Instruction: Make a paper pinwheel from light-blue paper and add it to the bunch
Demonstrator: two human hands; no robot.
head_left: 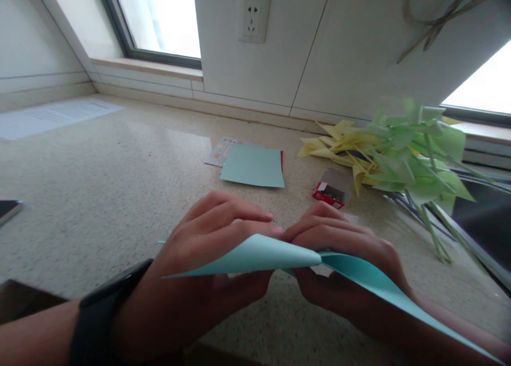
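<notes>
A light teal paper sheet (255, 253), curled into blades like a pinwheel, is held between my two hands above the counter. My left hand (211, 249), with a black band on its wrist, closes on the paper from the left. From the right, my right hand (339, 243) pinches it near the middle, its fingertips close to those of the left. One blade sweeps toward the lower right, over the right forearm. What lies right between the fingertips is hidden.
A flat stack of teal paper (253, 166) lies behind my hands. Beside it sits a small open red box (329, 194) with tiny items. Yellow pinwheels (339, 142) and green pinwheels (419, 158) lie at the right. A printed sheet (51, 116) and a dark phone-like object (8, 210) are at left.
</notes>
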